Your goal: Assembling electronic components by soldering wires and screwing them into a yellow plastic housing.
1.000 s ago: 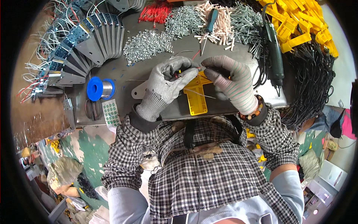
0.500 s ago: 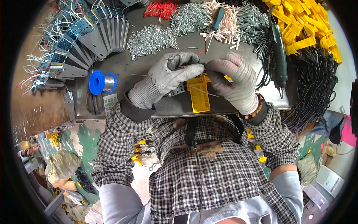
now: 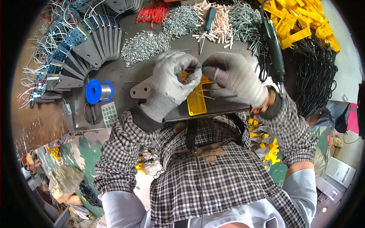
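Observation:
In a grey glove, my left hand [image 3: 172, 78] curls thumb to fingertips around a thin red wire [image 3: 184, 79], above a yellow plastic housing [image 3: 196, 104]. Just right of it, my right hand [image 3: 237, 78], in a pale striped glove, has thumb and fingers pinched together. Whatever lies between those fingertips is too small to make out. The housing lies on the table, partly covered by both hands, with a pale wire [image 3: 203, 95] across it. A grey metal bracket [image 3: 140, 90] pokes out from under my left hand.
A blue spool of solder [image 3: 94, 92], scissors [image 3: 92, 114] and a green-dotted sheet [image 3: 110, 114] sit at left, before stacked metal brackets [image 3: 89, 53]. Nuts [image 3: 146, 47], screws [image 3: 180, 21], a screwdriver [image 3: 209, 19], a corded electric screwdriver [image 3: 274, 49], yellow housings [image 3: 300, 22] and black cables [image 3: 313, 76] lie beyond.
My left hand has turned, its fingers now forming a ring with red wire showing inside. The right hand has rotated and drawn its fingers in. The whole view has shifted slightly.

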Action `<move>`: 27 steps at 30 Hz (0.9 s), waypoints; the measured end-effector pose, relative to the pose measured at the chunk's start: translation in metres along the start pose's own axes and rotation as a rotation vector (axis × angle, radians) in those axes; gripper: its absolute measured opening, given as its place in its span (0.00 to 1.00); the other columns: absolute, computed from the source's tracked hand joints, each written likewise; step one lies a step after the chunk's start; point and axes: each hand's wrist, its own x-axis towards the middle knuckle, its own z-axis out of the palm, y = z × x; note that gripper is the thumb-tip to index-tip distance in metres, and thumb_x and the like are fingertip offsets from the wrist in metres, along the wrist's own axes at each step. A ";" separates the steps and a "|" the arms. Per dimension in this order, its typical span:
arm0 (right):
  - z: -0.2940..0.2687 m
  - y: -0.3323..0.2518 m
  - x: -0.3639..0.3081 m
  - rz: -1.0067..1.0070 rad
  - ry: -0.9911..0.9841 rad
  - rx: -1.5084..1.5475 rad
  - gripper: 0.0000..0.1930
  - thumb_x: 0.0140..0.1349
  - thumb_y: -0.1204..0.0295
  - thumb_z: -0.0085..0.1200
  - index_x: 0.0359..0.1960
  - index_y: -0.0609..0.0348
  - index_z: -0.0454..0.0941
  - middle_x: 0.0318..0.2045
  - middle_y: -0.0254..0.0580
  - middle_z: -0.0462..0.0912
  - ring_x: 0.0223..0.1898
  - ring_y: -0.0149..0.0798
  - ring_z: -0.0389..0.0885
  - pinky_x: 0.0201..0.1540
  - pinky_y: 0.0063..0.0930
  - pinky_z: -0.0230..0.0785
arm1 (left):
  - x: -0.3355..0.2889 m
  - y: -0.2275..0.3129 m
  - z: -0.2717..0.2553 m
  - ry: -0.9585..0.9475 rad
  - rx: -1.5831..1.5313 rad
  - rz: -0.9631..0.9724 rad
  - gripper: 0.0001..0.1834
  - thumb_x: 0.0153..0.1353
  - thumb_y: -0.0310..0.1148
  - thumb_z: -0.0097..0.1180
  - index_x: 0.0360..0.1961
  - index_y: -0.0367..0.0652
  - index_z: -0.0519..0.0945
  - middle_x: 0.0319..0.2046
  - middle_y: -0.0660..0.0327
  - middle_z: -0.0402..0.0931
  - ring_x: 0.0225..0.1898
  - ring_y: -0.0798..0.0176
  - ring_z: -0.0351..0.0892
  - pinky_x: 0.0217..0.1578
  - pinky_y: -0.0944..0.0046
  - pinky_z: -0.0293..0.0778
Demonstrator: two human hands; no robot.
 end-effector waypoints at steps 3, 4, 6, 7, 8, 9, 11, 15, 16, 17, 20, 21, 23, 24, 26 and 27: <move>0.006 0.015 -0.004 -0.505 0.236 -0.629 0.13 0.57 0.65 0.61 0.42 0.57 0.81 0.33 0.46 0.83 0.29 0.48 0.81 0.33 0.32 0.75 | -0.004 0.000 0.008 -0.077 -0.709 -0.632 0.06 0.52 0.22 0.58 0.32 0.38 0.79 0.31 0.62 0.77 0.36 0.69 0.76 0.44 0.72 0.71; 0.007 0.015 -0.005 -0.582 0.261 -0.887 0.14 0.56 0.65 0.61 0.42 0.56 0.80 0.34 0.49 0.83 0.31 0.54 0.81 0.34 0.34 0.76 | -0.005 -0.001 0.006 -0.080 -0.709 -0.632 0.06 0.52 0.22 0.58 0.32 0.38 0.79 0.31 0.62 0.77 0.36 0.69 0.76 0.44 0.72 0.71; -0.004 0.014 0.001 -0.339 0.069 -0.522 0.14 0.56 0.65 0.61 0.43 0.57 0.80 0.31 0.45 0.82 0.29 0.47 0.81 0.32 0.31 0.75 | -0.002 -0.004 0.003 -0.116 -0.359 -0.318 0.05 0.51 0.22 0.59 0.32 0.39 0.79 0.30 0.62 0.77 0.35 0.67 0.77 0.44 0.70 0.71; -0.012 0.014 0.007 -0.102 -0.123 -0.153 0.14 0.57 0.66 0.60 0.43 0.57 0.80 0.29 0.41 0.82 0.27 0.40 0.80 0.31 0.29 0.74 | 0.002 -0.006 0.000 -0.120 -0.360 -0.315 0.05 0.51 0.22 0.59 0.32 0.39 0.79 0.30 0.62 0.77 0.35 0.67 0.77 0.44 0.70 0.71; -0.020 0.014 0.012 0.135 -0.308 0.218 0.14 0.57 0.66 0.59 0.44 0.57 0.80 0.26 0.37 0.81 0.26 0.33 0.80 0.29 0.27 0.73 | 0.009 -0.009 -0.003 -0.127 -0.075 -0.005 0.05 0.51 0.22 0.59 0.31 0.39 0.79 0.29 0.62 0.76 0.34 0.66 0.76 0.42 0.68 0.71; -0.021 0.024 0.016 -0.548 -0.272 -0.240 0.12 0.61 0.65 0.58 0.43 0.58 0.81 0.26 0.33 0.80 0.26 0.25 0.77 0.29 0.24 0.71 | 0.012 -0.009 -0.005 -0.128 0.211 0.305 0.05 0.51 0.23 0.59 0.31 0.39 0.79 0.28 0.62 0.76 0.33 0.65 0.76 0.41 0.67 0.71; -0.019 0.011 0.013 -0.160 -0.256 -0.101 0.12 0.61 0.65 0.58 0.42 0.59 0.81 0.27 0.36 0.81 0.26 0.29 0.80 0.30 0.26 0.72 | 0.012 -0.009 -0.006 -0.157 0.121 0.172 0.05 0.51 0.23 0.59 0.31 0.39 0.79 0.27 0.62 0.75 0.32 0.64 0.76 0.40 0.66 0.71; -0.001 0.019 0.003 -0.579 0.225 -0.710 0.12 0.58 0.66 0.60 0.36 0.62 0.79 0.26 0.48 0.82 0.28 0.50 0.82 0.30 0.34 0.71 | 0.005 -0.017 0.009 -0.208 -0.546 -0.481 0.04 0.53 0.27 0.61 0.31 0.41 0.80 0.27 0.61 0.78 0.31 0.62 0.77 0.46 0.61 0.70; 0.000 0.020 0.003 -0.672 0.267 -0.863 0.11 0.59 0.66 0.59 0.35 0.63 0.79 0.24 0.45 0.82 0.26 0.46 0.82 0.29 0.32 0.71 | 0.005 -0.018 0.010 -0.269 -0.909 -0.794 0.04 0.54 0.31 0.61 0.30 0.43 0.81 0.30 0.60 0.81 0.31 0.57 0.79 0.53 0.57 0.70; -0.002 0.017 0.003 -0.670 0.272 -0.862 0.11 0.59 0.66 0.59 0.35 0.63 0.79 0.24 0.45 0.82 0.26 0.46 0.82 0.29 0.32 0.71 | 0.008 -0.016 0.006 -0.298 -1.005 -0.773 0.01 0.53 0.28 0.59 0.27 0.44 0.80 0.26 0.63 0.79 0.28 0.58 0.78 0.53 0.56 0.70; -0.020 0.012 0.017 0.162 -0.283 0.326 0.11 0.60 0.70 0.53 0.35 0.65 0.81 0.27 0.35 0.82 0.23 0.26 0.78 0.24 0.23 0.69 | 0.019 -0.011 -0.007 -0.109 0.072 0.292 0.05 0.51 0.26 0.61 0.31 0.43 0.80 0.24 0.59 0.77 0.27 0.59 0.76 0.49 0.57 0.71; -0.019 0.016 0.016 0.219 -0.261 0.388 0.11 0.60 0.70 0.53 0.36 0.65 0.81 0.27 0.38 0.83 0.23 0.30 0.79 0.25 0.26 0.70 | 0.016 -0.012 -0.004 -0.165 0.161 0.308 0.05 0.50 0.27 0.60 0.30 0.43 0.80 0.25 0.58 0.78 0.29 0.53 0.77 0.54 0.52 0.68; -0.011 0.014 0.012 0.047 -0.096 0.113 0.11 0.60 0.70 0.53 0.38 0.65 0.80 0.28 0.46 0.83 0.25 0.37 0.81 0.28 0.31 0.73 | 0.013 -0.012 0.000 -0.176 0.130 0.165 0.05 0.51 0.27 0.60 0.31 0.42 0.80 0.26 0.60 0.78 0.31 0.57 0.77 0.52 0.56 0.70; -0.005 0.009 0.007 -0.183 0.047 -0.223 0.11 0.61 0.70 0.53 0.40 0.65 0.80 0.29 0.50 0.83 0.26 0.40 0.82 0.30 0.33 0.74 | 0.011 -0.013 0.003 -0.187 0.097 0.024 0.05 0.53 0.26 0.60 0.32 0.42 0.80 0.27 0.62 0.78 0.32 0.62 0.78 0.50 0.59 0.71; -0.003 0.015 0.005 -0.417 0.192 -0.543 0.10 0.61 0.71 0.53 0.40 0.63 0.80 0.33 0.56 0.82 0.29 0.44 0.83 0.35 0.36 0.75 | 0.010 -0.015 0.013 -0.165 -0.958 -0.604 0.02 0.58 0.27 0.58 0.30 0.43 0.82 0.22 0.61 0.77 0.28 0.76 0.73 0.39 0.73 0.74; -0.004 0.015 0.005 -0.357 0.139 -0.475 0.10 0.61 0.71 0.53 0.40 0.64 0.80 0.32 0.54 0.82 0.29 0.42 0.83 0.35 0.35 0.75 | 0.009 -0.017 0.014 -0.217 -0.851 -0.596 0.02 0.58 0.27 0.58 0.29 0.44 0.82 0.23 0.62 0.77 0.29 0.73 0.75 0.42 0.69 0.75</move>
